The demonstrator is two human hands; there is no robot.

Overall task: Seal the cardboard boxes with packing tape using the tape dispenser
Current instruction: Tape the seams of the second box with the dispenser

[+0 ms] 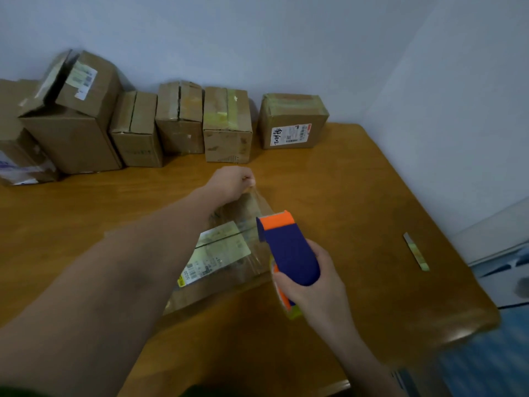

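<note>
Well, we judge the risk is skew: on the table [357, 196] the cardboard box [217, 253] at frame centre sits unbraced, so it can slide as the tape dispenser [289, 247], wrapped in our right hand [312, 285], pulls. The left hand [233, 181], pinching the clear tape [259, 200] at the far edge, may lose tension and wrinkle it. The box looks brown and glossy, with a pale label on top.

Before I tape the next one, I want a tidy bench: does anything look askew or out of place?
At far left a small box sits tilted on a larger box, flap open. A loose strip lies near the right edge of the table.
</note>
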